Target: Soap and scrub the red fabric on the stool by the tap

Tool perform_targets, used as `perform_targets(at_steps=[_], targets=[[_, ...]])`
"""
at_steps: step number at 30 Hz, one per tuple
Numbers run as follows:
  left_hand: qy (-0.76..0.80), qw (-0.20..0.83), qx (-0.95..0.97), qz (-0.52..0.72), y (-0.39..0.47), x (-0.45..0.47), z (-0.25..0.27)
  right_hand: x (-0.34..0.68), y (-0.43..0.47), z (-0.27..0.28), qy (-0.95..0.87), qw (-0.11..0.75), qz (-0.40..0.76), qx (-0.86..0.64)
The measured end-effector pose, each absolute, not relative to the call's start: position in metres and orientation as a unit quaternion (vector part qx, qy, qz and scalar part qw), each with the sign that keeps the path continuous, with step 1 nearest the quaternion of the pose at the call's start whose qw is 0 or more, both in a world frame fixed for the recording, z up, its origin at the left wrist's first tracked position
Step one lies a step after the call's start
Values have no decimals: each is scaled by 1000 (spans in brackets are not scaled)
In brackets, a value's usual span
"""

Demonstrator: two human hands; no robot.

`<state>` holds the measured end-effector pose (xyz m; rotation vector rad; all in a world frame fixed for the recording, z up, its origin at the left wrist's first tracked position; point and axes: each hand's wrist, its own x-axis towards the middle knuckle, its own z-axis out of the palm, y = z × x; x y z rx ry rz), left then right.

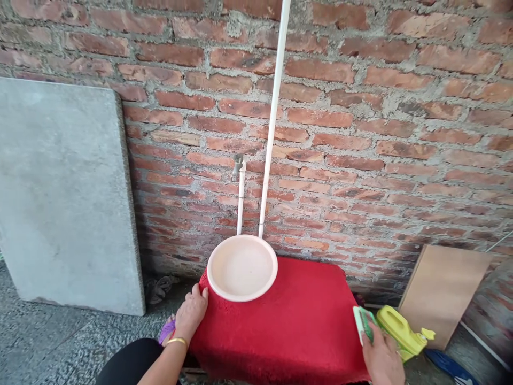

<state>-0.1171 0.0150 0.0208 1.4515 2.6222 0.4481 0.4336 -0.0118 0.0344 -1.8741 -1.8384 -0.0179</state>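
Note:
My left hand (194, 312) lies on the left edge of a red cloth (298, 315) draped over a low stand, its fingers stretched forward and touching the cloth. Just ahead of those fingers is a round, pale pink basin (242, 267), set at the back left of the cloth with no objects visible inside. Low on the right, my right hand (383, 350) is closed around a small, flat green and white thing (364, 322), perhaps a sponge or packet; fingers cover part of it. Beside that hand stands a yellow jug (401, 331) with a handle and a capped spout.
A brick wall (360, 128) rises behind the stand. White pipes (272, 117) run up it, one bearing a tap (239, 160). A grey slab (68, 198) leans at left, a brown board (444, 291) at right. A blue slipper (449, 366) lies lower right.

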Motion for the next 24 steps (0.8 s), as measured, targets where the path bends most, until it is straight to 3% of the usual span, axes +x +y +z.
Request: perform_targets(at_steps=[2,8,11,18,24], targets=[[864,55,478,146,15,-117,21,394,-10,38,-652,257,-47,-711],[864,65,479,144,17,-124,20,256,-3,42,-818,176,65,-544],[859,76,482,157,17,-127,19,232,15,45,-835,134,54,-530],[862,114,467,158,17,-121,28,315,74,67,-683,88,-29,-725],[867,75,470,148,17,-119,23,415,49,60,-532,96,-84,-837]])
